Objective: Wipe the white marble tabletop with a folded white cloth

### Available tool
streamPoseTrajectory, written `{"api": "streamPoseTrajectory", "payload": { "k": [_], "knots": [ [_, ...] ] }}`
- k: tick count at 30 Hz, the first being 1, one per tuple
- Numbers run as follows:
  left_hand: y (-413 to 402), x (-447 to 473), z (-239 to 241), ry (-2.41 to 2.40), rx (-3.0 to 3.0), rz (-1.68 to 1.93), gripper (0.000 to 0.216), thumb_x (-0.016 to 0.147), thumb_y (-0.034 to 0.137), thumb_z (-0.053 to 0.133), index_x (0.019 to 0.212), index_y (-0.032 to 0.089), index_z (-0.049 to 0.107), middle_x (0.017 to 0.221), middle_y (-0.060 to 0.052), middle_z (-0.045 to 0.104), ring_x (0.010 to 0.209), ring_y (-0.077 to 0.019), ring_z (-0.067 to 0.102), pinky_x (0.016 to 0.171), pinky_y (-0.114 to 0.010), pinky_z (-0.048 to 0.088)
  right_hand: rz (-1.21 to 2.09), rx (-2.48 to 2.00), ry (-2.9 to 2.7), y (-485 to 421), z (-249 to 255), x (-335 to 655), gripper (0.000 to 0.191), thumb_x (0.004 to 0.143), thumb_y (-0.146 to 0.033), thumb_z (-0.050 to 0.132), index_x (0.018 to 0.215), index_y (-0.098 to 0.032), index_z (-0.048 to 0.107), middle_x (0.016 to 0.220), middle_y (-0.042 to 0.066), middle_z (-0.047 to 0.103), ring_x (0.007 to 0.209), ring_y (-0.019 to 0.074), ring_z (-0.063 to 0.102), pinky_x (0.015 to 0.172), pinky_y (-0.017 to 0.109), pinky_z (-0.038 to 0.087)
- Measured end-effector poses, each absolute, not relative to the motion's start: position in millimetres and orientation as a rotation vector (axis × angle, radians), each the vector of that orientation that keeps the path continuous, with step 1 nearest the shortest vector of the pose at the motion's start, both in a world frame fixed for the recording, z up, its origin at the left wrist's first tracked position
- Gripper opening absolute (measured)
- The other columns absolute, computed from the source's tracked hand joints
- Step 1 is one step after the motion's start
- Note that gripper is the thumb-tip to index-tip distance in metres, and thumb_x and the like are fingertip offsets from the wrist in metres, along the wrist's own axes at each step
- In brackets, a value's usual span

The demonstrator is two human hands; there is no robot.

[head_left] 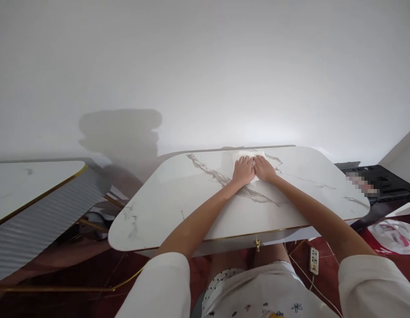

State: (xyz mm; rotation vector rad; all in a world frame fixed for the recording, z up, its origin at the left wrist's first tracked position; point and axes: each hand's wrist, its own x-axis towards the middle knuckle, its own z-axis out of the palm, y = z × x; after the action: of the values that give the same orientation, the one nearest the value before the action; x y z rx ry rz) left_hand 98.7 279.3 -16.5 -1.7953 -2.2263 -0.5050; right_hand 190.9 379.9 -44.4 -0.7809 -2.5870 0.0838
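Note:
My left hand (244,171) lies palm down on a thin white sheet (237,157), which looks like a tissue or cloth. Right beside it, my right hand (263,168) rests on the same sheet, the two hands meeting at the thumbs. The fingers of both are stretched forward and lie flat. Much of the sheet is hidden under them. It sits near the back edge of a white marble-patterned table (165,207) with brown veins and rounded corners.
A white wall (205,79) stands behind the table. To the left is a second marble-topped table (35,179) with a gold edge. At right are a black case-like object (392,179) and a clear plastic bag (395,236). A power strip (314,260) and cables lie on the red floor.

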Motion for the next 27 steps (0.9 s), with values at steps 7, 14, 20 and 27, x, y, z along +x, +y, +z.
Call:
{"api": "streamPoseTrajectory", "payload": {
  "k": [7, 14, 20, 27],
  "knots": [
    [227.8, 120.6, -17.5, -2.172, -1.861, -0.475, 0.04, 0.09, 0.017, 0.036, 0.129, 0.019, 0.049, 0.14, -0.011, 0.048, 0.129, -0.0264, 0.039, 0.102, -0.041, 0.035, 0.078, -0.791, -2.576, 319.0, -38.3, 221.1, 0.045, 0.095, -0.022, 0.029, 0.135, -0.01, 0.046, 0.143, 0.018, 0.047, 0.133, 0.0303, 0.04, 0.106, 0.045, 0.037],
    [171.6, 144.6, -18.1, -2.186, -1.87, -0.428, 0.045, 0.091, 0.02, 0.034, 0.134, 0.016, 0.045, 0.144, -0.01, 0.046, 0.132, -0.0284, 0.037, 0.106, -0.043, 0.032, 0.069, -0.818, -2.568, 257.3, -37.6, 247.8, 0.046, 0.095, -0.022, 0.031, 0.136, -0.007, 0.047, 0.144, 0.019, 0.046, 0.135, 0.0324, 0.038, 0.108, 0.047, 0.036],
    [140.7, 175.2, -18.1, -2.313, -1.827, -0.396, 0.049, 0.089, 0.022, 0.036, 0.138, 0.015, 0.044, 0.147, -0.014, 0.042, 0.135, -0.0331, 0.034, 0.109, -0.052, 0.03, 0.068, -0.742, -2.551, 230.2, -43.9, 276.1, 0.049, 0.094, -0.024, 0.032, 0.138, -0.008, 0.047, 0.144, 0.02, 0.046, 0.136, 0.0325, 0.04, 0.107, 0.05, 0.038],
    [147.5, 213.0, -18.0, -2.303, -1.821, -0.482, 0.051, 0.087, 0.022, 0.038, 0.138, 0.017, 0.044, 0.146, -0.015, 0.043, 0.135, -0.036, 0.033, 0.108, -0.058, 0.029, 0.022, -0.664, -2.563, 247.7, -52.5, 312.0, 0.05, 0.096, -0.027, 0.029, 0.139, -0.008, 0.046, 0.145, 0.02, 0.045, 0.138, 0.0315, 0.037, 0.109, 0.051, 0.036]
  ]
}}
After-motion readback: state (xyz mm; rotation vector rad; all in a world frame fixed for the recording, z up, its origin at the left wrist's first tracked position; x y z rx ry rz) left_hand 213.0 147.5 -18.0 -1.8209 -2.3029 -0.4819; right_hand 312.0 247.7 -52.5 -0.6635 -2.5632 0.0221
